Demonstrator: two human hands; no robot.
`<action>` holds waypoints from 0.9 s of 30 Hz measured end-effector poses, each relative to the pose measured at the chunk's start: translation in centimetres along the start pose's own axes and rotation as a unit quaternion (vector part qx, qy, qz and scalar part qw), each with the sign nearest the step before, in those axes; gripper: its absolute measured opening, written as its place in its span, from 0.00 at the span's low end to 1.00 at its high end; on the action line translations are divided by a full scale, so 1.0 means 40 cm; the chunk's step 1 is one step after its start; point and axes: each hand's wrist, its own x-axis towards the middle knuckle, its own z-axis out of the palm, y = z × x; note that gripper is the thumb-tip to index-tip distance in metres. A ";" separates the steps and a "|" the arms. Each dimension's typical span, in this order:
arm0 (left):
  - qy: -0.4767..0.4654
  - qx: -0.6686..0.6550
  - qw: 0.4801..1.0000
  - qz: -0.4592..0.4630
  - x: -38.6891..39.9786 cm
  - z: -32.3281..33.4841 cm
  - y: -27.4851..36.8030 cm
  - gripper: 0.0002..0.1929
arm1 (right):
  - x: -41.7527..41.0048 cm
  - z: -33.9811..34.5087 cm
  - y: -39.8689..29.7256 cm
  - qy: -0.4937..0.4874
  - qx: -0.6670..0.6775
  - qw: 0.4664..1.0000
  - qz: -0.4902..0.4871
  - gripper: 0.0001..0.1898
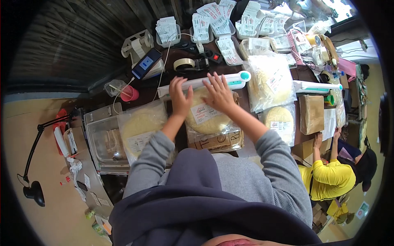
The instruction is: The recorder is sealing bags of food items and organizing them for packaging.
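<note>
A round, pale pizza base in a clear plastic bag [197,121] lies before me on a cardboard box [212,144]; its label bears writing. The bag's far edge is at a white and teal impulse heat sealer [237,80]. My left hand [181,97] rests on the left part of the sealer's arm, its thumb apart from the fingers. Over the sealer and the bag's far edge, my right hand [219,93] lies palm down with its fingers spread. Neither hand is closed around anything. Whether the bag's edge sits inside the sealer's jaw is hidden.
Bagged bases lie left [144,129] and right [271,81]. A tape dispenser [184,64], smartphone [146,64] and pink cup [129,93] stand beyond. Plastic tubs of labels [201,29] line the back. To the right are another sealer [317,87] and a co-worker in yellow [332,181].
</note>
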 end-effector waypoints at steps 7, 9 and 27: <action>0.019 -0.294 0.791 -0.536 -0.184 0.027 -0.025 0.19 | -0.251 0.019 -0.105 0.031 0.141 0.972 0.185 0.36; -0.055 -0.305 0.796 -0.520 -0.171 0.015 -0.053 0.22 | -0.285 -0.003 -0.092 0.041 0.181 0.940 0.285 0.30; -0.061 -0.474 0.849 -0.226 -0.120 -0.305 0.312 0.17 | -0.323 -0.066 -0.062 0.122 0.655 0.657 0.353 0.25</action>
